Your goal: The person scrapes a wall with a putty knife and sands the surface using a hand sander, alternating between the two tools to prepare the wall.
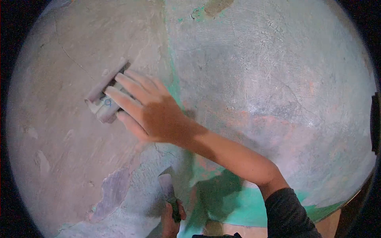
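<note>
Apparently, the right hand [160, 113] lies almost flat over a folded sheet [104, 112] on the brownish part of the wall [59, 119], left of the thin green line. Its fingers are spread and grasp the sheet lightly against the plaster; I suppose this is for sharing the pressure evenly. One long edge of the sheet curls up before the fingertips, which maybe keeps it from slipping away. Below, the left hand [170, 227] has its fingers closed around the dark handle of a scraper [166, 184], blade upward. It is held low, probably so that it does not disturb the stretched right arm. Whether the blade touches the wall, I cannot tell.
</note>
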